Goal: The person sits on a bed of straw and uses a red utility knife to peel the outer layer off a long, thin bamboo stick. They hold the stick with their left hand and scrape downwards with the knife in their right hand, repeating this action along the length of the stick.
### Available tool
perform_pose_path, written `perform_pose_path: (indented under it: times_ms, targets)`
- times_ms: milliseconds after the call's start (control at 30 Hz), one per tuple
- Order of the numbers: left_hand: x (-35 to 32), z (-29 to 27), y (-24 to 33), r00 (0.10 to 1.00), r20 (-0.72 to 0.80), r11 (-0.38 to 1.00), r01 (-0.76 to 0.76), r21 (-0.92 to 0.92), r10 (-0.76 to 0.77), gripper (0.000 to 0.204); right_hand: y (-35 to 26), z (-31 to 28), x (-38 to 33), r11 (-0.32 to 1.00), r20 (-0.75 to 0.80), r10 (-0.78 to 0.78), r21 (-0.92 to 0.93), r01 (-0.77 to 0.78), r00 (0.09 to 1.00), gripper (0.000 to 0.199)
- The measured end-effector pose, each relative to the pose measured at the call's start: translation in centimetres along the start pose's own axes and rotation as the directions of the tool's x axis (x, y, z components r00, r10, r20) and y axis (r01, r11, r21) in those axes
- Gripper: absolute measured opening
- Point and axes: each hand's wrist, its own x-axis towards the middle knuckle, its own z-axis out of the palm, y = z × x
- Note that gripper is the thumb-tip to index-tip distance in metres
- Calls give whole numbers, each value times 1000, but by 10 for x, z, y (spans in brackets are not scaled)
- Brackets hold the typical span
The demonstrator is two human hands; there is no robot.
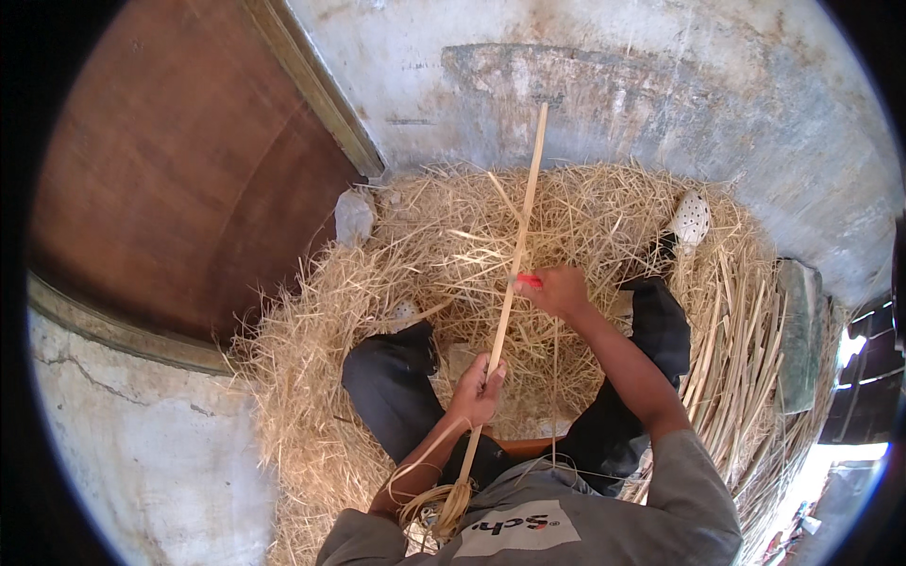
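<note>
A long pale bamboo strip [528, 203] slants up from my lap toward the wall. My left hand [477, 391] is closed around its lower part. My right hand [559, 292] grips a small red-handled knife [528, 280], held against the strip higher up; its blade is mostly hidden. Above the knife, a thin sliver [505, 195] stands out from the strip's left side. At my waist, by my left forearm, hangs a loose bunch of thin, curling strips [451, 507].
Shavings [425, 212] cover the ground around my legs. Long split sticks [731, 349] lie at the right, beside a greenish block [799, 335]. A pale stone [355, 218] sits near the brown door [189, 160]. A stained wall [623, 104] rises ahead. My perforated white shoe [692, 219] shows.
</note>
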Motion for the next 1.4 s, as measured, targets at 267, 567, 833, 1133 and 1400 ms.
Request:
perform_pose_path:
  times_ms: [267, 567, 833, 1133, 1400]
  targets:
    - [3, -5, 14, 1000, -21, 980, -17, -200, 13, 13, -36, 0, -31, 896, -95, -442, 5, 445, 892, 66]
    - [6, -2, 10, 998, 47, 987, -31, -155, 38, 13, 2, -8, -5, 976, -207, -216, -5, 220, 954, 66]
    - [-3, 2, 7, 995, 85, 997, -43, -65, 49, 14, 21, -7, 7, 994, -322, -112, -27, 109, 940, 62]
    - [-5, 4, 1, 995, 63, 997, -75, 5, 75, 14, 32, -5, 17, 978, -230, 209, 44, -205, 950, 62]
    - [6, 5, 22, 995, -103, 991, -33, -130, 20, 15, -29, -17, -29, 981, 166, -163, 133, 142, 973, 72]
